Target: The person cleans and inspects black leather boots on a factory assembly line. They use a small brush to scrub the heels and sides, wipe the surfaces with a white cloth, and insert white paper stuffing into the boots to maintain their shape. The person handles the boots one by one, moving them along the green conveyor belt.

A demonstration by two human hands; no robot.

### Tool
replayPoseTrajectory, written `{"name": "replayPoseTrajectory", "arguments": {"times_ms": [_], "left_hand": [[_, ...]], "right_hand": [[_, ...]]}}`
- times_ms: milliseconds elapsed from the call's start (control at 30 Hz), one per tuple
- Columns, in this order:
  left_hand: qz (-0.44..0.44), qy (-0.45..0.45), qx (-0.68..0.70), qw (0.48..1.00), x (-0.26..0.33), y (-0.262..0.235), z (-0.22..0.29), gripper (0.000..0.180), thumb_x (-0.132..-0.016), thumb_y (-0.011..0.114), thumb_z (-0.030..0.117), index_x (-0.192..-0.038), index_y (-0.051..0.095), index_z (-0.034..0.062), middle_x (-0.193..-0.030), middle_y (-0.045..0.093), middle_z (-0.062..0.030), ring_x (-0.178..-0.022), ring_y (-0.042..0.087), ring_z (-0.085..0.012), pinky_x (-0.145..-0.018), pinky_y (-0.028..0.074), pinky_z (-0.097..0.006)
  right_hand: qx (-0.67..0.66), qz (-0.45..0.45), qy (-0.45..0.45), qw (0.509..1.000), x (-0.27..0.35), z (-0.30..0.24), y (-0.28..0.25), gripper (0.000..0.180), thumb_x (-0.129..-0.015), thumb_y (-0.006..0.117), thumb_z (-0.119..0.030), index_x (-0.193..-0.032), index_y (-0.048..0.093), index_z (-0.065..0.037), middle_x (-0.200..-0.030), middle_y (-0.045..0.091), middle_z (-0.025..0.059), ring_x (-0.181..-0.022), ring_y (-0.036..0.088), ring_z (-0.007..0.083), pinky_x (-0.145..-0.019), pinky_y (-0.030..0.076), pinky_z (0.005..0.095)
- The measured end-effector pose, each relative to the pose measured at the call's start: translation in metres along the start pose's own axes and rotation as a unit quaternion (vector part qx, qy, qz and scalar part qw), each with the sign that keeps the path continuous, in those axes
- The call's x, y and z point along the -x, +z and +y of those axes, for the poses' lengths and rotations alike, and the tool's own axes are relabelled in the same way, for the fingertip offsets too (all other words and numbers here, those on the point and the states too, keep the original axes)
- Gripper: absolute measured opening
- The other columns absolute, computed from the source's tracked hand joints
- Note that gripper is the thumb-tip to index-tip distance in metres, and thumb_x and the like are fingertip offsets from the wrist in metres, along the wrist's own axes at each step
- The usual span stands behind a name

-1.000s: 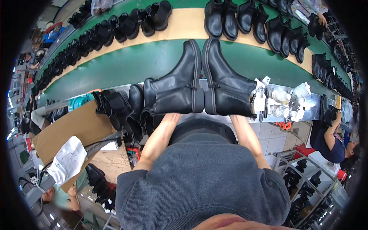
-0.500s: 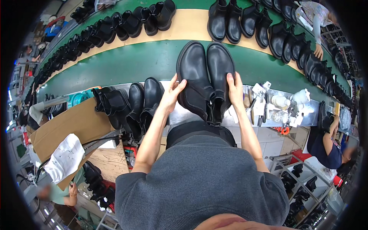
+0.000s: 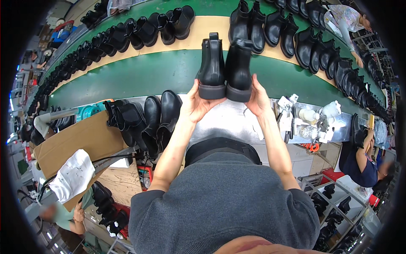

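Note:
A pair of black ankle boots is held up side by side in front of me, heels facing me and shafts up. My left hand [image 3: 195, 105] is closed on the left boot [image 3: 211, 67], thumb along its outer side and fingers reaching under the sole. Around the right boot [image 3: 238, 70] my right hand [image 3: 258, 100] grips likewise, with its thumb at the outer side. The toes are hidden behind the shafts. Below the boots lies a shiny metal work surface [image 3: 224, 122].
Beyond runs a green bench [image 3: 127, 76] with a tan strip [image 3: 207, 31] carrying rows of black boots. More boots [image 3: 163, 114] stand at left by a cardboard sheet [image 3: 76, 139]. White bottles [image 3: 308, 113] and tools lie at right. Co-workers' arms [image 3: 353, 46] show at the edges.
The boots have been turned from toes pointing away with tops showing to upright with heels toward me. Both hands have shifted to low on the heels and soles.

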State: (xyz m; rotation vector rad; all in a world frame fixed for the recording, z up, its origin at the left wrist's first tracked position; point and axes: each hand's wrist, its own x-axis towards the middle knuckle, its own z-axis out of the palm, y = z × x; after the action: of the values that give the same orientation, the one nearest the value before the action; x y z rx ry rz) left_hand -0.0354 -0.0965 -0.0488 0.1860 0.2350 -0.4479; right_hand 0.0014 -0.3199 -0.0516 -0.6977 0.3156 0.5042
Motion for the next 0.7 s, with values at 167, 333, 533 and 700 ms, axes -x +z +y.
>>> {"name": "replayPoseTrajectory", "arguments": {"times_ms": [167,333,533,700], "left_hand": [[0.109,0.021,0.040,0.993,-0.006,-0.015,-0.004,0.074,-0.085,0.072,0.034,-0.135,0.032,-0.0029,-0.130,0.037,-0.0325,-0.124,0.038,-0.0505,-0.100,0.045,-0.061],[0.155,0.005,0.118,0.981,-0.004,-0.014,-0.009,0.085,-0.081,0.077,0.030,-0.138,0.022,-0.0014,-0.130,0.030,-0.0348,-0.127,0.031,-0.0518,-0.101,0.045,-0.060],[0.195,-0.027,0.202,0.959,-0.003,-0.013,-0.007,0.067,-0.083,0.074,0.033,-0.132,0.034,0.0132,-0.127,0.035,-0.0302,-0.122,0.039,-0.0489,-0.099,0.044,-0.064],[0.190,-0.013,0.191,0.963,-0.001,-0.013,-0.010,0.067,-0.084,0.072,0.035,-0.133,0.033,0.0120,-0.127,0.035,-0.0307,-0.125,0.038,-0.0485,-0.101,0.042,-0.063]], "right_hand": [[0.045,0.087,0.037,0.995,-0.006,0.008,-0.004,0.053,-0.081,0.071,-0.053,-0.109,0.060,-0.010,-0.104,0.063,0.0063,-0.096,0.061,0.0190,-0.088,0.050,0.0368],[0.037,0.101,0.059,0.992,-0.008,0.013,-0.009,0.059,-0.077,0.073,-0.057,-0.109,0.057,-0.010,-0.102,0.059,0.0081,-0.094,0.059,0.0190,-0.086,0.050,0.0348],[0.031,0.114,0.070,0.991,-0.007,0.013,-0.006,0.065,-0.076,0.074,-0.057,-0.114,0.053,-0.009,-0.106,0.056,0.0099,-0.097,0.057,0.0199,-0.089,0.050,0.0354],[0.024,0.121,0.072,0.990,-0.008,0.016,-0.008,0.064,-0.077,0.074,-0.057,-0.114,0.053,-0.009,-0.106,0.055,0.0096,-0.097,0.057,0.0206,-0.090,0.049,0.0359]]}}
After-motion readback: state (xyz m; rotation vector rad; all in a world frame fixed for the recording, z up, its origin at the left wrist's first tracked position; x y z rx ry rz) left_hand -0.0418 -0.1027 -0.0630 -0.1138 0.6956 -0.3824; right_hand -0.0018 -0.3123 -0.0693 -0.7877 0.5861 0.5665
